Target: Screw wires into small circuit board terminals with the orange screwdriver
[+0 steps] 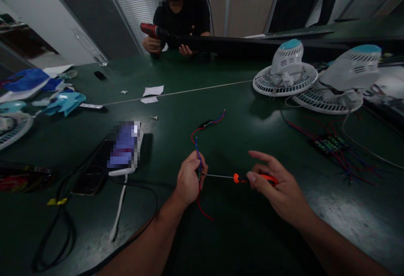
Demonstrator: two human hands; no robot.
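My left hand (190, 179) pinches a small circuit board (199, 171) with a blue wire running up and a red wire (202, 210) hanging below. In my right hand (274, 183) is a screwdriver (240, 179) with an orange handle, its index finger stretched out. The thin metal shaft points left and its tip meets the board at my left fingers; the exact contact point is hidden. Just beyond my left hand, a second small board (206, 123) with red and blue wires lies on the green table (176, 141).
To the right lie several wired boards (331, 143) and two white fan parts (285, 78). At left are a lit phone (124, 147), a white cable (120, 208), black cables and blue blades (65, 102). Across the table, a person holds a red drill (150, 30).
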